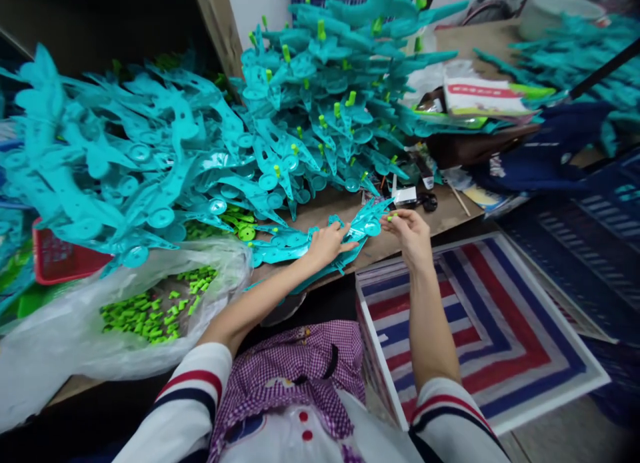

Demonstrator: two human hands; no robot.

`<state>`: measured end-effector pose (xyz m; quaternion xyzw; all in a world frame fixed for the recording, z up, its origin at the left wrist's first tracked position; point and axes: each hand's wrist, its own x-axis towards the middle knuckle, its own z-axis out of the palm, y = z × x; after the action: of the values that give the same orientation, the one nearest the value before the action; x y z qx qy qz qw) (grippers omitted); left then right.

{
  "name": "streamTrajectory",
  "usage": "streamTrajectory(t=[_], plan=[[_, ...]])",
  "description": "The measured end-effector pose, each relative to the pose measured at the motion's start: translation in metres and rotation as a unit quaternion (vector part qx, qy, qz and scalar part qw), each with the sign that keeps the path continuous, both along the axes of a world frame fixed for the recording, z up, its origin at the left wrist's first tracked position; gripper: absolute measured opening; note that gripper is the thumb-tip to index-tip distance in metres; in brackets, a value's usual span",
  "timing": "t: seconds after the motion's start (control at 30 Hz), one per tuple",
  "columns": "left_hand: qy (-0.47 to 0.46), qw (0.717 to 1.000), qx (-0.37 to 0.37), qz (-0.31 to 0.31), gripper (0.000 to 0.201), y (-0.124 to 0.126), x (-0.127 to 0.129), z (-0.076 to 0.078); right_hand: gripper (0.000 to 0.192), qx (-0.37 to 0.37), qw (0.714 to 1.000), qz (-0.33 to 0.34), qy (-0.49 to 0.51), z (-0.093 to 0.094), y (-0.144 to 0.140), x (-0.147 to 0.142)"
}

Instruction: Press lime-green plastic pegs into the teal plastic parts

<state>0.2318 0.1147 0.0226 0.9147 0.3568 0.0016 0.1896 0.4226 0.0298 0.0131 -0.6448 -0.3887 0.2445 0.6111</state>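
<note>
A long teal plastic part (369, 221) lies at the front edge of the workbench, with other teal pieces under it. My left hand (327, 244) holds it down, fingers bent over its middle and thumb side toward me. Just off its right end, my right hand (411, 235) pinches a small lime-green plastic piece (393, 217) between thumb and fingertips. To the left, an opened clear plastic bag (220, 253) holds many loose lime-green pieces (143, 316) of similar size. My left fingertips are partly hidden against the teal part.
Teal parts (165, 136) are heaped along the back, and a tall stack (320, 83) of them carries green pieces. A red basket (70, 256) stands at left. Right of me is a white-edged, striped surface (500, 316). A dark blue cloth item (540, 149) lies on the bench's right.
</note>
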Motion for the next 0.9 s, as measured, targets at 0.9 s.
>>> streamTrajectory(t=[0.9], plan=[[0.009,0.999,0.027,-0.016,0.06,-0.006,-0.001,-0.013,0.017,-0.087,0.878,0.159,-0.442,-0.006,0.028,0.023]])
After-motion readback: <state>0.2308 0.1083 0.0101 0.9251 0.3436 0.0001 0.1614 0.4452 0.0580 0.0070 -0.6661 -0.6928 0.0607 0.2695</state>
